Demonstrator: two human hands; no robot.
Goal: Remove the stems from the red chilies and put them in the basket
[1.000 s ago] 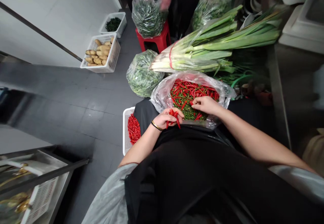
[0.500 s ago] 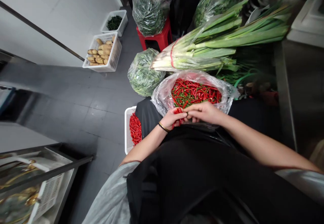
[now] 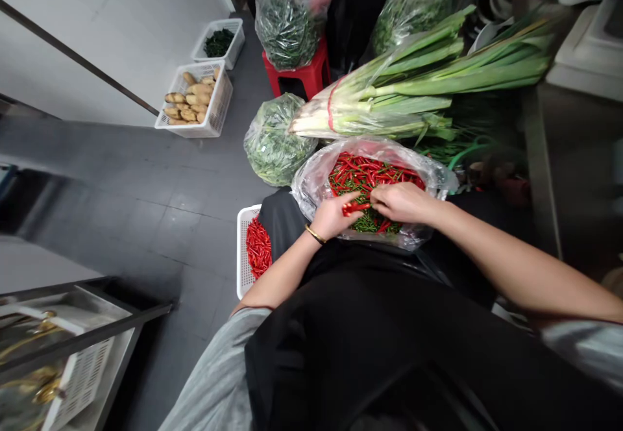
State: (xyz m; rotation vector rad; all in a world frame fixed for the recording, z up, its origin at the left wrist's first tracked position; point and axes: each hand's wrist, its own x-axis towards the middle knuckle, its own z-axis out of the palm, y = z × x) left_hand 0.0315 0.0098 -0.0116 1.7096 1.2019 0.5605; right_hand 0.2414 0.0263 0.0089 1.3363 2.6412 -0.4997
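Head view: left hand (image 3: 333,215) closes on a few red chillies (image 3: 354,208) above the clear bag (image 3: 311,184) on the lap; right hand (image 3: 402,202) pinches their tips; the bag looks mostly full of green-stalked pods; the white basket (image 3: 242,223) beside the knee holds only a shallow red layer

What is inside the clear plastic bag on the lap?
Red chillies and loose green stems fill the plastic bag. The left hand holds a few red chillies; the right hand lies beside it. Deeper layers are covered.
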